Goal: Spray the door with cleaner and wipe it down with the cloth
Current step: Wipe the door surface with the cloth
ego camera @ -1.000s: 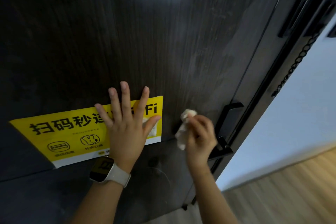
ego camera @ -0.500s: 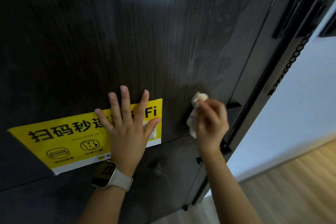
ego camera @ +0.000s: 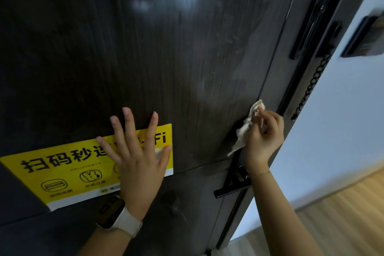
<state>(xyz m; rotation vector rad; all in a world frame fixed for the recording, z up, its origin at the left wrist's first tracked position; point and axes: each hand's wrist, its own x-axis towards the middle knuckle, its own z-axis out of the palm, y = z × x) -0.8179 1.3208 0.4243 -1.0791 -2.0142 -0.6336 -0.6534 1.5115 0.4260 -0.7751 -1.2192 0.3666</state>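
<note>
The left hand (ego camera: 138, 164) is lying flat on the door (ego camera: 145, 58), overlapping the right end of the sign (ego camera: 68, 172) stuck toward the door's left edge. The right hand (ego camera: 264, 137) is pressing the cloth (ego camera: 246, 129) to the door near its right edge, just above the handle (ego camera: 232, 187). A chain (ego camera: 311, 83) is hanging beside that edge.

Glossy dark woodgrain door (ego camera: 187, 58), crumpled pale cloth (ego camera: 245, 129), glossy yellow sticker (ego camera: 62, 172).
</note>
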